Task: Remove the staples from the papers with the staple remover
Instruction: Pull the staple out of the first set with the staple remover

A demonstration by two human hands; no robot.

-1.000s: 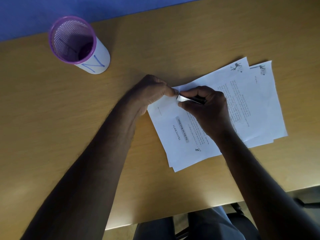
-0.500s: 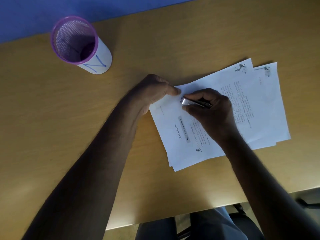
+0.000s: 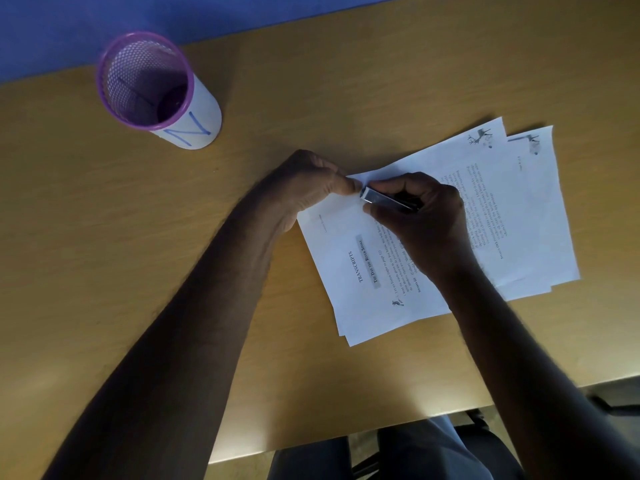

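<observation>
Wooden desk | flat printed papers | right hand grips metal staple remover

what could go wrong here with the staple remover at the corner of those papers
1. The metal staple remover in the right hand works the far corner of the white printed papers; a hard pull might tear it.
2. The left hand holds only that corner, so the loosely fanned sheets may slide on the wooden table.
3. The left fingertips sit right beside the tool's tip and could get nicked.
</observation>
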